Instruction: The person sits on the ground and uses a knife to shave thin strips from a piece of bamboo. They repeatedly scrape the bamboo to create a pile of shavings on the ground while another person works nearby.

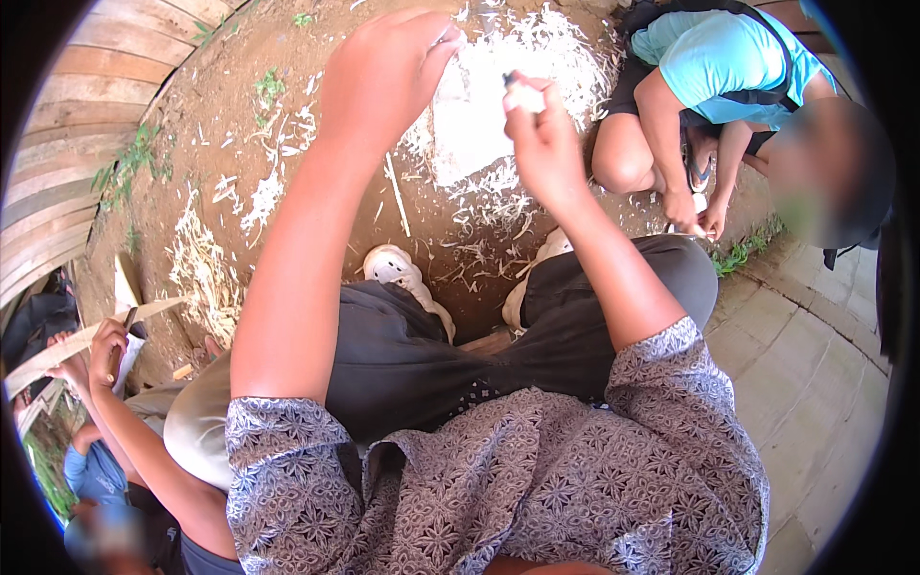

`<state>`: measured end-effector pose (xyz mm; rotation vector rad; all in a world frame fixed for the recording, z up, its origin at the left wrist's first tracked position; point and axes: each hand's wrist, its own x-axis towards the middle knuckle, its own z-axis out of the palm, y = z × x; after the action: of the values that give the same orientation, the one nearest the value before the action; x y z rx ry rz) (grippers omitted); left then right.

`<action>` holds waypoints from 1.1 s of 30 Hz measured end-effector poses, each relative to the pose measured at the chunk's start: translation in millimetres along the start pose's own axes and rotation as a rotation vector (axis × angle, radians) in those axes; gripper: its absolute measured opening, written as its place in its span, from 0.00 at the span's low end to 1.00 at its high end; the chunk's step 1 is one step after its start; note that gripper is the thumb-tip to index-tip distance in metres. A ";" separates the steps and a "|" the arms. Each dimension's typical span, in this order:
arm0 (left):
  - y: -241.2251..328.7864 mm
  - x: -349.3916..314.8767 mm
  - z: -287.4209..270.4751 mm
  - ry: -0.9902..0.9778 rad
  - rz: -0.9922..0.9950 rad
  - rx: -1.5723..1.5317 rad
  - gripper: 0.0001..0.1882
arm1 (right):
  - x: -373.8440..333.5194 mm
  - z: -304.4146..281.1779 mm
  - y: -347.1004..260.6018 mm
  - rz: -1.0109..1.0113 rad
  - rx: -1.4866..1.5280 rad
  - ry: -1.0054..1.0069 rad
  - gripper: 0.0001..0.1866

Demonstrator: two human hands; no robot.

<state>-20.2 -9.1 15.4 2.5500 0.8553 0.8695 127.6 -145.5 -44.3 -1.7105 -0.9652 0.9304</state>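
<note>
My left hand is raised, with its fingers curled together. What it pinches, if anything, cannot be made out at the fingertips. Opposite it, my right hand grips a small pale object with a dark tip, partly covered by the fingers and a little blurred. Below and between both hands lies a flat whitish slab on the ground, with pale wood shavings heaped around it. The two hands are apart from each other.
At right a person in a light blue shirt crouches, hands on a small pale piece. At lower left another person's hand holds a long pale strip. My white shoes stand on dirt; a plank wall curves at left, paving at right.
</note>
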 end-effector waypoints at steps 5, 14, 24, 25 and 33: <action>2.2 -0.6 -1.1 0.025 0.023 0.004 0.06 | -1.9 10.6 14.2 -0.128 0.047 0.043 0.22; 5.8 1.8 -4.1 0.021 -0.056 -0.081 0.06 | -4.7 4.8 -11.3 -0.262 0.342 0.135 0.21; 1.9 2.9 -8.7 0.028 -0.078 -0.034 0.05 | -10.8 -7.3 -34.7 -0.310 0.394 0.101 0.17; 3.5 3.5 -9.0 0.022 -0.082 -0.040 0.05 | -10.6 -2.9 -28.3 -0.343 0.362 0.144 0.17; -3.7 3.5 0.4 0.074 0.036 -0.012 0.06 | 1.6 1.0 -0.7 -0.145 0.129 0.097 0.18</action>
<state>-19.4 -4.0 15.0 2.5443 0.8257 0.9818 127.2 -143.6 -44.2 -1.5414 -0.9314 0.7905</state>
